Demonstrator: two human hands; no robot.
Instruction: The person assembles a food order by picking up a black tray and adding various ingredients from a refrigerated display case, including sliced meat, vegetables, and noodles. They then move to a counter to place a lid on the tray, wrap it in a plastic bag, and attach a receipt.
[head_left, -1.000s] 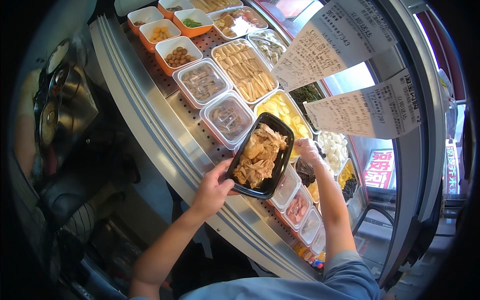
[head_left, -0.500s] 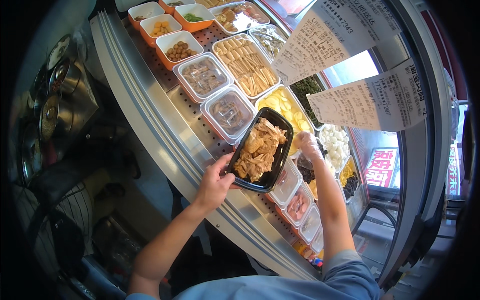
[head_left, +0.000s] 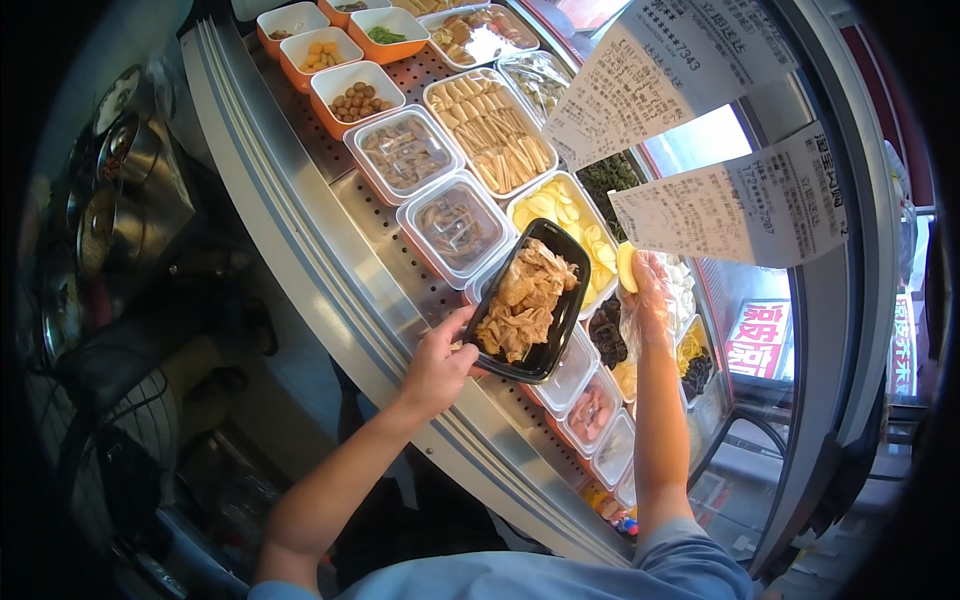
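Near the centre of the frame, the left hand (head_left: pixel 437 366) grips the lower-left end of a black tray (head_left: pixel 553 340), thumb on the rim and fingers curled beneath. That tray is long and narrow; its long axis runs from lower left to upper right, the far end pointing toward the upper right of the frame. It is held above the counter (head_left: pixel 300 230), over the row of clear tubs, and is heaped with pale tan strips of food (head_left: pixel 522 300).

Just right of the tray's far end, the right hand (head_left: pixel 645 285) wears a thin clear glove and pinches a yellow slice (head_left: pixel 626 266) between its fingertips. The slice sits close beside the tray rim, over a tub of similar yellow slices (head_left: pixel 553 205).

Toward the upper left lie orange tubs (head_left: pixel 352 90) with small round bits, and two lidded clear tubs (head_left: pixel 405 150) of brownish food. A tub of pale sticks (head_left: pixel 490 125) sits above centre. Two paper slips (head_left: pixel 740 205) hang at the upper right.
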